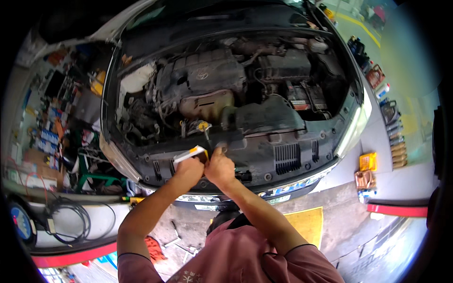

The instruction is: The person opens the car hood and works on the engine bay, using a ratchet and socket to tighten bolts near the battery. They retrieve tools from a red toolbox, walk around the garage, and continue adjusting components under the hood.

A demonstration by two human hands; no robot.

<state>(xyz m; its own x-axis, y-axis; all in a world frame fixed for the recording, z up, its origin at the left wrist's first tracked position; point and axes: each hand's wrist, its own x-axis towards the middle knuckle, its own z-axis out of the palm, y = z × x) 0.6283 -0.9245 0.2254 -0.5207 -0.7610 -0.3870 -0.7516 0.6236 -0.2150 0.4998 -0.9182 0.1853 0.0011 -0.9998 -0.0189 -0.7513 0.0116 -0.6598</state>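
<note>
I stand at the front of a white car with its hood up, looking into the engine bay (222, 85). My left hand (188, 170) grips a small white and yellow packet (190, 153) by its lower end. My right hand (220, 166) is closed right beside it, pinching something small and dark at the packet's edge; what it is I cannot tell. Both hands hover over the black front panel (278, 155). Just beyond them a yellow cap (203, 126) sticks up among the engine parts.
A car battery (302, 96) sits at the right of the bay. Bottles and containers (394, 137) line the floor on the right, with orange packs (367, 162) nearer. Cluttered shelves (52, 127) and coiled cables (71, 212) stand at left. Hand tools (177, 240) lie on the floor below.
</note>
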